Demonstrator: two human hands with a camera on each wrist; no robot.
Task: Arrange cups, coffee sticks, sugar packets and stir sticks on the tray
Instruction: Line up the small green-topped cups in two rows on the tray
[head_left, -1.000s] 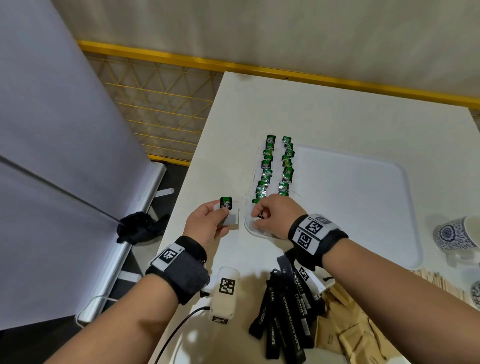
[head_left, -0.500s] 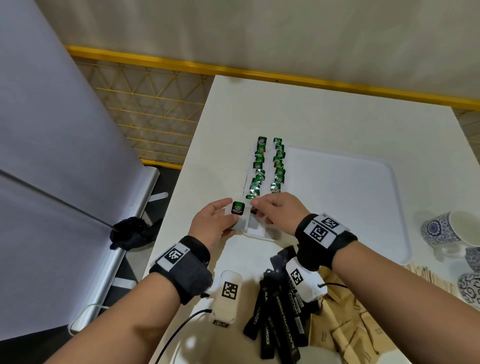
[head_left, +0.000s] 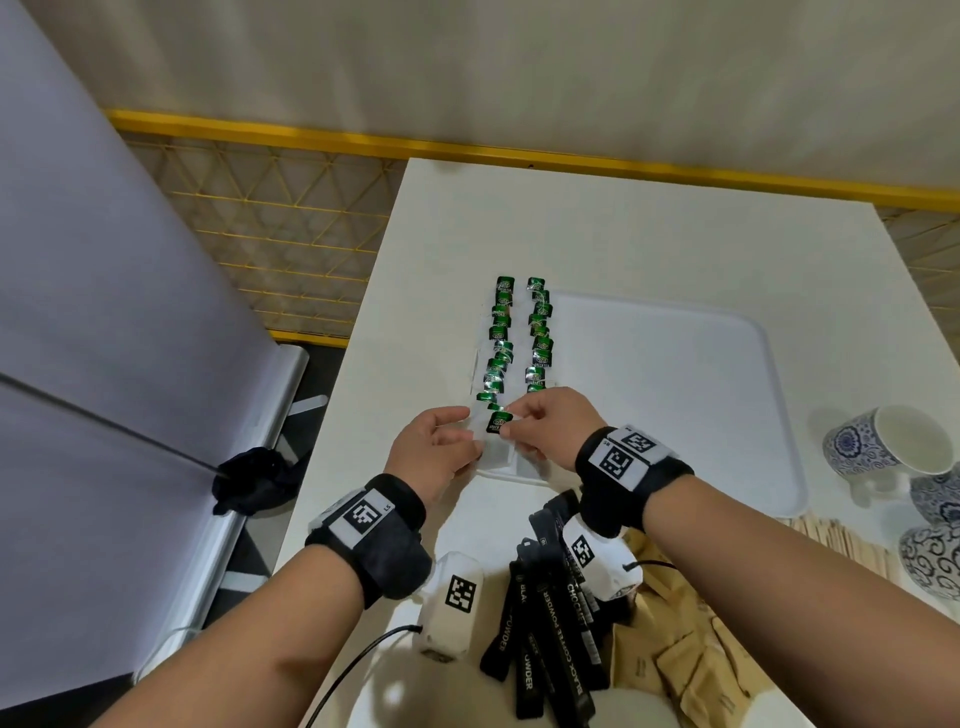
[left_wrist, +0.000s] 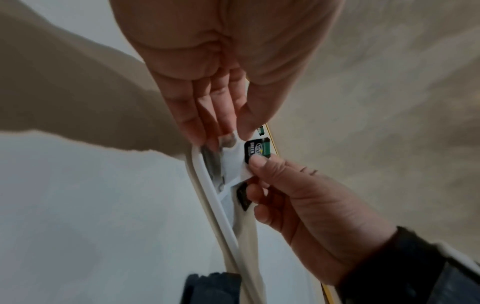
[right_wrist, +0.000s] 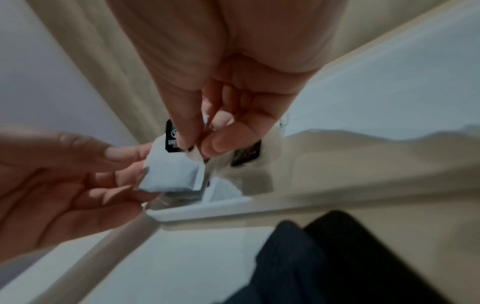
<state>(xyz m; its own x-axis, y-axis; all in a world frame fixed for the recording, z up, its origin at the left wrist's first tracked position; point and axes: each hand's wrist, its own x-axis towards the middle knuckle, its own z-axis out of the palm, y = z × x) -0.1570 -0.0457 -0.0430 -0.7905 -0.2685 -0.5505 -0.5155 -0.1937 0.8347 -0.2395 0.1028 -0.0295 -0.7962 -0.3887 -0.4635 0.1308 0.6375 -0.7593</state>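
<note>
While both my hands (head_left: 441, 447) (head_left: 550, 423) pinch one packet (head_left: 500, 422) over the tray's (head_left: 779, 415) near-left corner, two packet rows are laid; cups (head_left: 883, 441), coffee sticks (head_left: 550, 623), stir sticks (head_left: 841, 535) wait on the bench (head_left: 623, 234).

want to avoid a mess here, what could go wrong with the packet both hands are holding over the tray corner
Both the left hand and right hand pinch one packet at its edges, so the grip is thin: it could slip or tear. The hands sit right at the near end of the green rows, and setting the packet down could knock them askew.
</note>
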